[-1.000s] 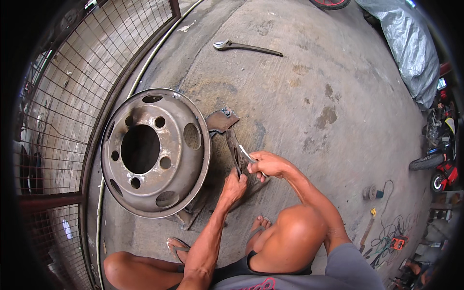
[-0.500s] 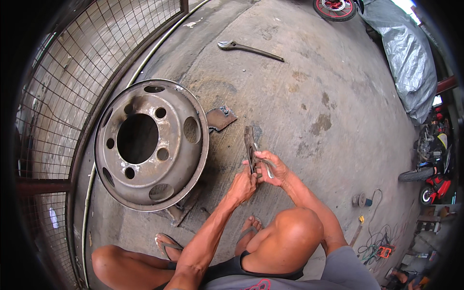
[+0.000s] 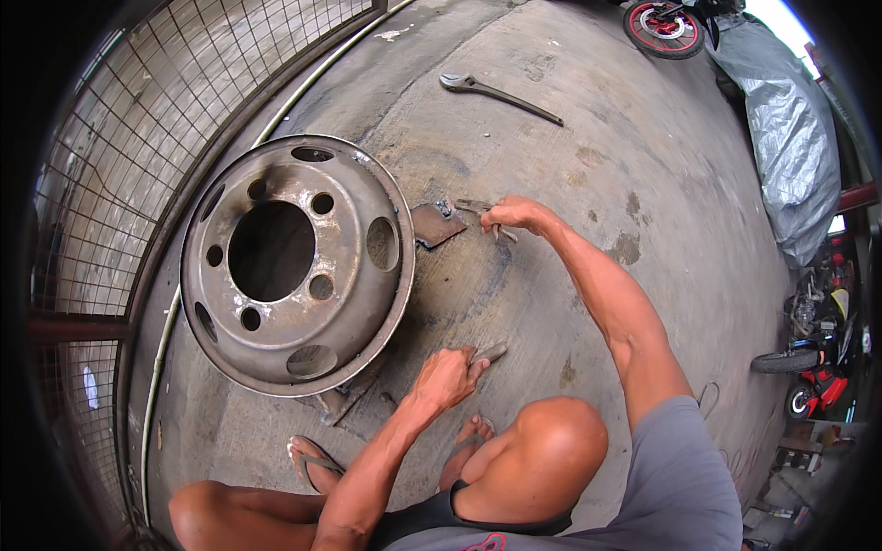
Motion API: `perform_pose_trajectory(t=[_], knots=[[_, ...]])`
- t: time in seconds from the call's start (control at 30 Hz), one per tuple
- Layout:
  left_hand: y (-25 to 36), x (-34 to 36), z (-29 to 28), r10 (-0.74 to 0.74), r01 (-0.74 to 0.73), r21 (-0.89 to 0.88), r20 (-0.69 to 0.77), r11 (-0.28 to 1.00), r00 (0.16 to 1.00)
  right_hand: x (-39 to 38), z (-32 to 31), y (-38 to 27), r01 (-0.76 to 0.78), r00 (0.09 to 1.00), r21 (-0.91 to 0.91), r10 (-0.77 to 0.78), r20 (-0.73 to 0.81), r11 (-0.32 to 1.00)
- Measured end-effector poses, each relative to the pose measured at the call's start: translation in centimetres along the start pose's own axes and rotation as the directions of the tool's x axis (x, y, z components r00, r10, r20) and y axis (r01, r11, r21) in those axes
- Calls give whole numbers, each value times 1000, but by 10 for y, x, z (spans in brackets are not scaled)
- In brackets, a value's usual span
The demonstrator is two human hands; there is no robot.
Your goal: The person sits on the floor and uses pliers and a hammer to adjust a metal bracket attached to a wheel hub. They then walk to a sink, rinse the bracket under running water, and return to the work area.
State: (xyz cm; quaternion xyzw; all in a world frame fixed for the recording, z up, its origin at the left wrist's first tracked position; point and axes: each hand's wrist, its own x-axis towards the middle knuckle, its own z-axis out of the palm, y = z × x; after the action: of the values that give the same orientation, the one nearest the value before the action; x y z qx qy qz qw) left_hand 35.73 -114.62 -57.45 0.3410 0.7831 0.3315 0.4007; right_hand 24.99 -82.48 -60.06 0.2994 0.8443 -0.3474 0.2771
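1. Where the grey shirt runs off the lower edge, you get a bit of red-outlined print, too cut off to read.

2. Left hand comes next, out past the knees. Fingers are curled shut around a short flat grey piece, thumb along its side. Its long axis runs slantwise, free end aimed up and to the right, away from the body.

3. Right hand is farther out, arm stretched. Fingers are wrapped around a plier-like tool, with handle ends poking out below the fist. Nose points left and a touch away from the person, so the long axis lies mostly crosswise. Can't tell how wide its jaws sit.

4. Right at that nose is a rusty flat plate on the concrete, rough bluish-grey crust on its far corner. Touching or just beside? Honestly can't tell.

5. Big bare steel wheel rim sits left of the plate, holed face up.

6. Beyond those, an adjustable wrench lies on the floor, head to the left, handle slanting down to the right.

7. Way out: a red-rimmed motorbike wheel and a silvery tarp.
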Motion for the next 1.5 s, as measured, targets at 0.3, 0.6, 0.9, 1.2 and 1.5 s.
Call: perform_pose_trajectory(t=[0.3,0.6,0.9,1.2,1.5], knots=[[-14,-8,-10,-24,22,-47,-41,999,999,23,-9,-29,20,998,-295,-2,62,955],[-1,-17,-14,50,-52,-84,-25,995,998,11,-16,-36,0,1000,-361,0,-2,933],[2,-27,-12,66,-66,-140,-6,988,998,-50,21,-2,-109,993,140,113,-20,984],[1,-20,-3,10,4,-91,155,996,988,-92,35,27,-19,1000,435,11,21,900],[-1,-17,16,28,-11,-93,182,996,983,-118,91,69,-153,985,718,46,166,679]])
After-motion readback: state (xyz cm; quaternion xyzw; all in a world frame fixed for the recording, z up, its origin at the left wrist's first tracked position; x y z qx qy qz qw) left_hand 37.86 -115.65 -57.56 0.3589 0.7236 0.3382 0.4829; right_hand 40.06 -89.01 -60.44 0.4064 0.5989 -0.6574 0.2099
